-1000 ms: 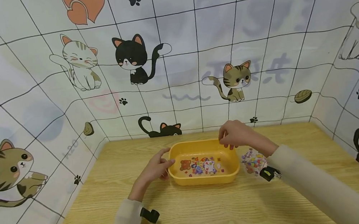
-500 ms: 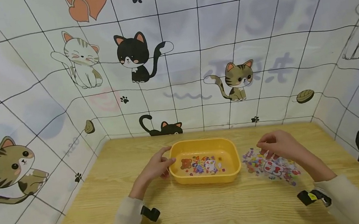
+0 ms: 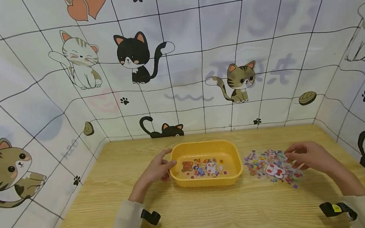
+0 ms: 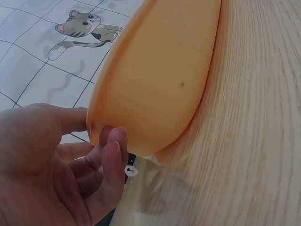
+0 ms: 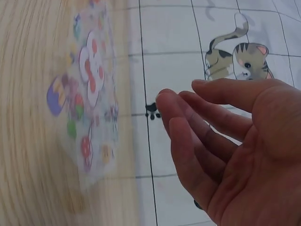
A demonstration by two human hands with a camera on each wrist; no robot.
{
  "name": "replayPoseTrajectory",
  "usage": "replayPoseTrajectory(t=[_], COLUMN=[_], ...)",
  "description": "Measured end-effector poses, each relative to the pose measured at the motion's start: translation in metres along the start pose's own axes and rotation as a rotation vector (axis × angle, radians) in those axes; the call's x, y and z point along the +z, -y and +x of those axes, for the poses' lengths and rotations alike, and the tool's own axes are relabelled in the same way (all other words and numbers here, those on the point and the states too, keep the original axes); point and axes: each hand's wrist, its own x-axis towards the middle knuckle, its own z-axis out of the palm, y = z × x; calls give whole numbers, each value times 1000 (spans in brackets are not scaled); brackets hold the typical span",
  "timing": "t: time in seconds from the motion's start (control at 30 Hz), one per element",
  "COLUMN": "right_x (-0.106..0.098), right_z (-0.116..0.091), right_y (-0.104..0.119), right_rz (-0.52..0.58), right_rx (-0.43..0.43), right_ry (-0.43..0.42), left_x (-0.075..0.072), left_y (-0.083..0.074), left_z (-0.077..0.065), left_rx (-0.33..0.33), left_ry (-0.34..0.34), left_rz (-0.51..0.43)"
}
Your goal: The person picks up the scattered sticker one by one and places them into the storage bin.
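Observation:
A yellow plastic basin [image 3: 207, 182] sits on the wooden table. Its left end is pinched by my left hand [image 3: 156, 169], thumb on the rim and fingers along the outer wall; the left wrist view shows the basin wall [image 4: 160, 80] close by. Inside lie several colourful stickers [image 3: 201, 169], among them a brown bear and a white character. My right hand [image 3: 308, 157] hovers at the right edge of a loose pile of clear-backed stickers [image 3: 263, 163]. Nothing shows between its loosely bent fingers [image 5: 181, 141]. A white rabbit-like sticker [image 3: 275, 170] with red parts tops the pile.
The wooden tabletop [image 3: 192, 212] reaches back to a white wall covering [image 3: 185, 69] with grid lines and cartoon cats. More of this covering stands at the left and right. Each wrist wears a black strapped device [image 3: 150, 217].
My right hand has moved from above the basin's right rim, over the sticker pile, to the pile's right edge, uncovering it. The left hand stays on the basin.

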Motion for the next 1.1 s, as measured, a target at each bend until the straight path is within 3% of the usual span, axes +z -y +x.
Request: replayPoseTrajectory(t=[0.3,0.57,0.9,1.1], right_x=[-9,0,3,5], right_z=[-3,3,0,0], right_y=[-17,-28,-32,-37], right_rz=[-191,-308,-374,-343], right_rx=[54,118,125,114], right_ry=[69,116,94,71], left_x=[2,2,1,2], left_y=[2,2,1,0], left_z=[-1,0,0,1], left_rx=[2,-2,-11,-9], left_ry=[11,-14,-2,4], left_rz=[-12,0,3,10])
